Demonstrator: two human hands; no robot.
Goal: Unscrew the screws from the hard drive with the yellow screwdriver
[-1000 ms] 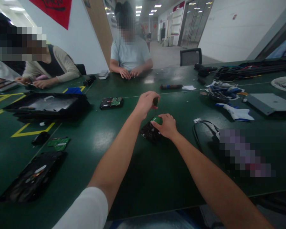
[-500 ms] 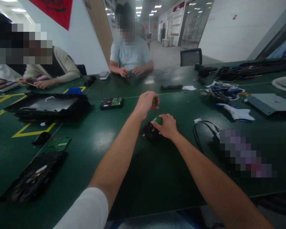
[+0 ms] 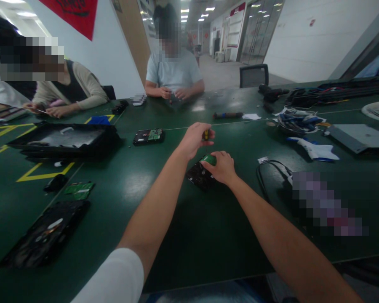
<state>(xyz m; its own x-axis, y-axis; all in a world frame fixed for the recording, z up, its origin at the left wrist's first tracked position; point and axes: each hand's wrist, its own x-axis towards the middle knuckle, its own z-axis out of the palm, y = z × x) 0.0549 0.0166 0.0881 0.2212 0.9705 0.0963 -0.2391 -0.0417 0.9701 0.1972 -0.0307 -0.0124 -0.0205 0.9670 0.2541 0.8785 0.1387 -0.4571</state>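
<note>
My left hand (image 3: 196,138) is closed around the yellow-and-black handle of a screwdriver (image 3: 206,134), held upright above a hard drive (image 3: 199,173). The thin shaft points down toward the drive; where its tip rests I cannot make out. On the green table, the drive lies at an angle with a green circuit board (image 3: 210,159) on its far part. My right hand (image 3: 222,166) grips the drive's right side, its thumb over the board, and covers that edge.
Another hard drive (image 3: 148,136) lies farther off. At left are a black tray (image 3: 63,141), a loose circuit board (image 3: 80,190) and a dark drive body (image 3: 47,233). A cable (image 3: 258,176), a glove (image 3: 316,149) and a metal box (image 3: 361,136) lie right. Two co-workers sit across the table.
My left hand has shifted very slightly on the screwdriver, showing more of its handle. My right hand and the hard drive stay in place.
</note>
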